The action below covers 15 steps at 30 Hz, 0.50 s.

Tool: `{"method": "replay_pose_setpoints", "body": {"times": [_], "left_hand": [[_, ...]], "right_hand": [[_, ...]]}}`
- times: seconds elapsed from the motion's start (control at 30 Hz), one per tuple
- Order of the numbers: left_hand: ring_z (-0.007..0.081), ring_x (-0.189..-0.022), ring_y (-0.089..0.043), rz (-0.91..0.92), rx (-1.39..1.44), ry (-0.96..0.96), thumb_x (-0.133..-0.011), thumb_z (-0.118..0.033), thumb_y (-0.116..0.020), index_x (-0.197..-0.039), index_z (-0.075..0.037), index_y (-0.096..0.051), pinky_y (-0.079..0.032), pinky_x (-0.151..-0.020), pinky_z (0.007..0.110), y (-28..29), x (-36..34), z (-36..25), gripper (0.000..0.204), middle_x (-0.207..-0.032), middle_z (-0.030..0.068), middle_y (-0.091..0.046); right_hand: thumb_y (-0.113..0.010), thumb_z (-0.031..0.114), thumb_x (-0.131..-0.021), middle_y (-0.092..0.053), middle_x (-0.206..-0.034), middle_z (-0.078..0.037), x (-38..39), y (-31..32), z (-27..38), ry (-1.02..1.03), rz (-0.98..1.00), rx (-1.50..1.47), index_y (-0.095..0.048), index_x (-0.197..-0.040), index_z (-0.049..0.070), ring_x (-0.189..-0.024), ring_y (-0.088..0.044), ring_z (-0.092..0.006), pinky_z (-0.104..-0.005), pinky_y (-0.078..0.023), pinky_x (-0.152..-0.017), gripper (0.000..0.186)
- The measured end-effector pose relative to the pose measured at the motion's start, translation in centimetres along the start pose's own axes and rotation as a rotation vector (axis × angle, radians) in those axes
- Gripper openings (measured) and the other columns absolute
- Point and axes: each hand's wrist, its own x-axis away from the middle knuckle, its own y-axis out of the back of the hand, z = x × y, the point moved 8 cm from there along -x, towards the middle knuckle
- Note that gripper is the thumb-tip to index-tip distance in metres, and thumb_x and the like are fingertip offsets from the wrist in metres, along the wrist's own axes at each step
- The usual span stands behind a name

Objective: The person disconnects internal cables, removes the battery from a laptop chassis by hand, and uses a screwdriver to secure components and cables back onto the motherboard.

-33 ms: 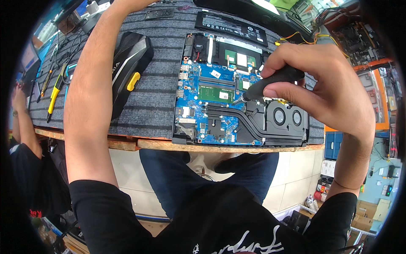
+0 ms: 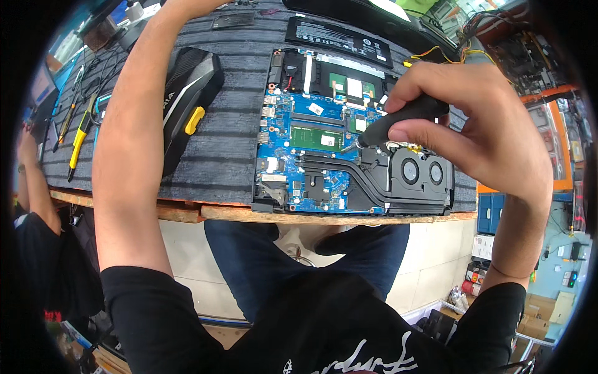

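My right hand (image 2: 461, 118) is closed round the dark handle of a screwdriver (image 2: 398, 121), thumb and fingers pinching it. The metal tip slants down to the left and reaches the laptop's blue motherboard (image 2: 280, 134), by the right corner of a green memory module (image 2: 308, 138). Whether it sits in a screw is too small to tell. Black heat pipes (image 2: 336, 167) run from there to two round fans (image 2: 411, 171) in the opened laptop base. My left hand (image 2: 193, 6) reaches to the top edge of the view, near a small dark plate (image 2: 233, 20); its fingers are mostly cut off.
A removed laptop battery (image 2: 339, 40) lies behind the base. Left of it stands a black case with a yellow latch (image 2: 195, 120). Farther left are a yellow-handled tool (image 2: 81, 140) and cables. Another person's arm (image 2: 37, 181) shows at the far left. The wooden table edge (image 2: 230, 214) runs along the front.
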Motion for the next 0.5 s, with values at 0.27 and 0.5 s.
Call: {"method": "replay_pose_setpoints", "body": {"times": [0.27, 0.5], "left_hand": [[0.0373, -0.08, -0.071, 0.017, 0.024, 0.033, -0.084, -0.031, -0.073, -0.093, -0.003, -0.074, -0.055, -0.075, 0.046, -0.3, 0.1, 1.4, 0.03, -0.084, 0.0204, -0.073], [0.0352, -0.078, -0.071, 0.022, -0.013, 0.059, -0.083, -0.028, -0.075, -0.091, 0.0, -0.075, -0.055, -0.074, 0.045, 0.0, 0.1, 1.2, 0.029, -0.083, 0.0224, -0.072]], "right_hand": [[-0.08, 0.008, -0.085, -0.071, -0.085, -0.011, 3.3, 1.4, -1.5, -0.175, 0.032, 0.078, -0.068, -0.094, -0.002, -0.076, -0.069, -0.0192, -0.0288, -0.052, -0.07, 0.018], [-0.082, 0.009, -0.083, -0.071, -0.086, -0.012, 5.1, 0.9, -1.7, -0.203, -0.002, 0.076, -0.069, -0.095, -0.002, -0.079, -0.072, -0.0202, -0.0286, -0.052, -0.073, 0.021]]}}
